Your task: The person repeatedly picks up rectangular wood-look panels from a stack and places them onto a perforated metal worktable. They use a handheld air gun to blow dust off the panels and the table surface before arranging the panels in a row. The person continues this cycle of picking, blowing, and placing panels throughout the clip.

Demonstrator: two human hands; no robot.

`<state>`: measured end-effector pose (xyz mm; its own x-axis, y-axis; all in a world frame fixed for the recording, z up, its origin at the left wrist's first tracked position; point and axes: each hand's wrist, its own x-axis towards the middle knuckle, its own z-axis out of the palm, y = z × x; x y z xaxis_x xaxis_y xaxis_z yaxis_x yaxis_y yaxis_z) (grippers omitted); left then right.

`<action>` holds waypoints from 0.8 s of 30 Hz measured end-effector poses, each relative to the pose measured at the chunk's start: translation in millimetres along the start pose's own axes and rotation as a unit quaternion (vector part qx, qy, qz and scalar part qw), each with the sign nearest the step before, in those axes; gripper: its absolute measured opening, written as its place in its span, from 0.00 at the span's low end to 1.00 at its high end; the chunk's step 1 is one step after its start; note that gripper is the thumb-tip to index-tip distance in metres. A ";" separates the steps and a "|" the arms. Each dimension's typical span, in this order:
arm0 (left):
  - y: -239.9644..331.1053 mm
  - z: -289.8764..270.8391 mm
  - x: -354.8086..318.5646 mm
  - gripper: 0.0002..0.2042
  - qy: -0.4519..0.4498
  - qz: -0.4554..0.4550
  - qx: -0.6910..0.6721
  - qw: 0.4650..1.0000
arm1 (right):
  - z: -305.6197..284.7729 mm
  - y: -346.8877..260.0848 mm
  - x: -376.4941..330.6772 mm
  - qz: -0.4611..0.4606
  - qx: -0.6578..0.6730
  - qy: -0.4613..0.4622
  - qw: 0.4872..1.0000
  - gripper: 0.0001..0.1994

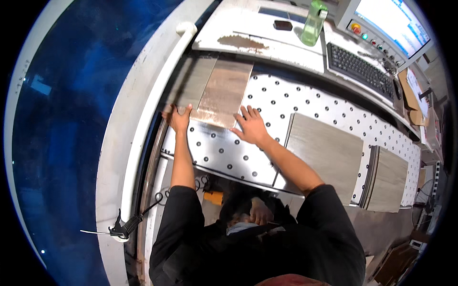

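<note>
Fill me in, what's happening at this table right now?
A person leans over a white perforated table with both hands on a brownish tile at its far left end. The left hand grips the tile's near-left corner; the right hand lies flat at its near-right edge. A second, greyer tile lies just left of it. Two more tiles wait to the right: a large one and another at the table's end. A keyboard, screen and green bottle sit beyond.

Your 2 hands rest at the near edge of the panel (222, 93) lying on the table (286, 102): left hand (178, 118) at its left corner, right hand (250, 126) at its right. 2 more panels (327, 152) lie right; keyboard (360, 70) and bottle (314, 23) sit behind.
</note>
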<state>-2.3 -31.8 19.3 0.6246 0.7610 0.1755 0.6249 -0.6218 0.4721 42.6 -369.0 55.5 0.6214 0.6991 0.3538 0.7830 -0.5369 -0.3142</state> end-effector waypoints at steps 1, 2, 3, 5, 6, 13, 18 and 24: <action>-13.4 -0.5 5.6 0.57 -0.017 0.011 -0.056 0.998 | 0.1 -3.2 2.7 -0.013 -0.003 0.009 1.000 0.29; -7.6 0.3 3.5 0.56 -0.021 0.010 -0.049 0.999 | -1.1 -0.5 1.6 -0.012 -0.004 0.010 1.000 0.29; -4.1 -2.3 1.1 0.56 -0.025 0.007 -0.037 0.999 | -2.1 -0.9 0.7 -0.012 0.001 0.011 1.000 0.29; 0.6 -5.1 -3.0 0.57 -0.017 -0.002 -0.021 1.000 | -5.0 -1.7 0.8 -0.006 0.001 0.013 1.000 0.29; 1.0 -6.5 -3.8 0.54 -0.015 -0.005 -0.014 1.000 | -6.4 -3.6 2.1 -0.006 0.006 0.016 1.000 0.29; 6.7 -16.6 -67.1 0.37 -0.003 0.121 0.082 0.989 | -2.5 -1.5 2.9 0.026 0.037 0.058 0.997 0.25; 8.1 -40.7 -149.3 0.32 -0.013 0.181 0.046 0.982 | 1.4 0.9 1.6 0.027 0.039 0.096 0.994 0.21; 17.0 -56.5 -182.7 0.29 -0.004 0.145 0.033 0.989 | 3.9 0.7 -1.6 0.027 0.021 0.104 0.994 0.20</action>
<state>-132.3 -170.9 44.0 0.7860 0.5474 0.2874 0.4483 -0.8247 0.3447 42.0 -368.7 51.3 0.6592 0.5541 0.5084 0.7486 -0.5479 -0.3735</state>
